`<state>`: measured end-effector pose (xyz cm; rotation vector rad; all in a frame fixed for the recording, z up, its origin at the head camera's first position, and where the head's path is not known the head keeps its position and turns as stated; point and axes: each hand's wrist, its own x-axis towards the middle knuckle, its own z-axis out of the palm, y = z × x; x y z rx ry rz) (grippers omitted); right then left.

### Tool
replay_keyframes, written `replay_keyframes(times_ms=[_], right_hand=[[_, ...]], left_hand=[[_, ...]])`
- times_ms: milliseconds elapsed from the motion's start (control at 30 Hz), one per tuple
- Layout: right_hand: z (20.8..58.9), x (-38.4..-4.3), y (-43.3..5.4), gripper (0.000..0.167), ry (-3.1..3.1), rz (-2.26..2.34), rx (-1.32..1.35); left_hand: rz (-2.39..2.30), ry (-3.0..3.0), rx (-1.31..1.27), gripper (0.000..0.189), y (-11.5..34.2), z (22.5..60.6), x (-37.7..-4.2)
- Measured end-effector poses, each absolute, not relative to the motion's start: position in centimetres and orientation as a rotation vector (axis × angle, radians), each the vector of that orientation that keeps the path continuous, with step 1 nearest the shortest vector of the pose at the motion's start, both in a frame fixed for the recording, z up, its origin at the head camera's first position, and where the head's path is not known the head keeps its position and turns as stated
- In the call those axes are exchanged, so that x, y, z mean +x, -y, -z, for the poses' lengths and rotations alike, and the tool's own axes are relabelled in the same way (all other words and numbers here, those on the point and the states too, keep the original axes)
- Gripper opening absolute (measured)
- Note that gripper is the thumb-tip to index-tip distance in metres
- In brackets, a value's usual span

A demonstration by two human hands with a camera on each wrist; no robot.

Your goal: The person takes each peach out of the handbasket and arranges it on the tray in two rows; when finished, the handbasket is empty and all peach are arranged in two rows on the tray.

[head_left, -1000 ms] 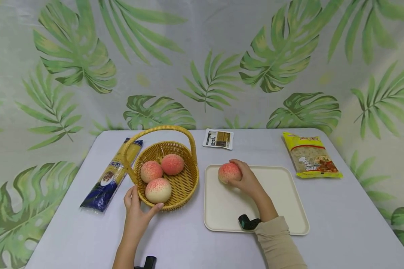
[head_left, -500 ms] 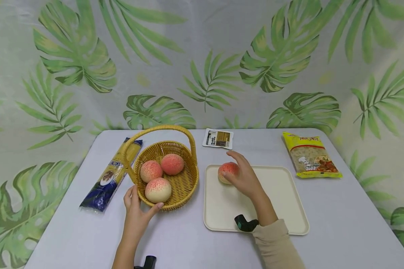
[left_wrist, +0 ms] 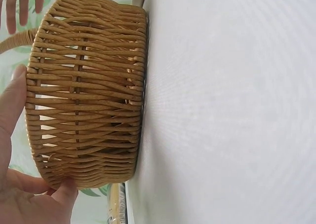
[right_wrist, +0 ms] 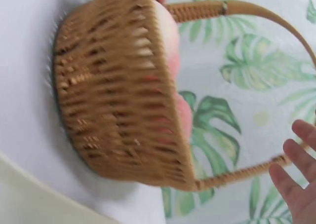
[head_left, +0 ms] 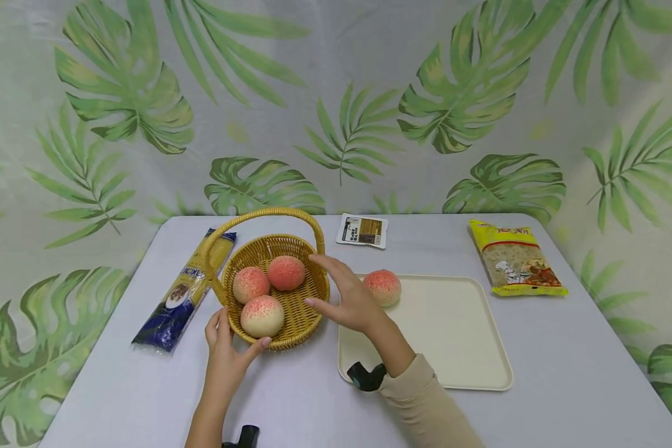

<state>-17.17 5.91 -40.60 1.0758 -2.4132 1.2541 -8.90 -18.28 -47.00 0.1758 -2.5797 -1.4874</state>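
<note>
A wicker basket (head_left: 305, 333) with a tall handle stands on the left half of the table. Inside lie a pale peach (head_left: 262, 316), a speckled pink peach (head_left: 251, 285) and a redder peach (head_left: 287, 273). My left hand (head_left: 226, 354) holds the basket's near left rim, its thumb in front and its fingers round the side. Over the basket's right rim hovers my right hand (head_left: 350, 298), fingers spread and nothing in them; the right wrist view shows this hand (right_wrist: 301, 179) beside the handle. Another peach (head_left: 383, 287) rests on the cream tray (head_left: 448, 348), at its back left corner.
Left of the basket lies a blue and yellow pasta packet (head_left: 182, 292). A small white and brown pouch (head_left: 362, 231) is at the back middle of the table. To the right, beyond the tray, sits a yellow bag (head_left: 518, 260). A leaf-patterned cloth (head_left: 347, 137) hangs behind.
My right hand has let go of the peach on the tray and moved left to the basket's right side. My left hand stays on the basket rim.
</note>
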Motion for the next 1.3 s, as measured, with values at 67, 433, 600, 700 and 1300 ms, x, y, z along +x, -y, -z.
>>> replay_keyframes(times_ms=[67, 433, 600, 700, 1300], right_hand=[[41.0, -17.3, -4.9, 0.067, 2.442, -1.243, 1.113], [43.6, -18.0, -1.5, 0.073, 2.646, -1.215, 1.142], [44.0, -18.1, -1.0, 0.072, 2.689, -1.215, 1.17], [43.9, -18.2, -0.7, 0.071, 2.685, -1.216, 1.216], [43.7, -19.4, 0.9, 0.071, 2.857, -1.289, 1.305]], left_hand=[[1.488, 2.578, 0.169, 0.105, 18.3, 46.9, -8.9], [1.506, 2.589, 0.172, 0.106, 18.3, 46.9, -8.9], [1.517, 2.584, 0.159, 0.105, 18.2, 46.8, -8.9], [1.534, 2.583, 0.163, 0.105, 18.2, 46.7, -8.8], [1.569, 2.583, 0.196, 0.105, 18.3, 46.8, -8.8]])
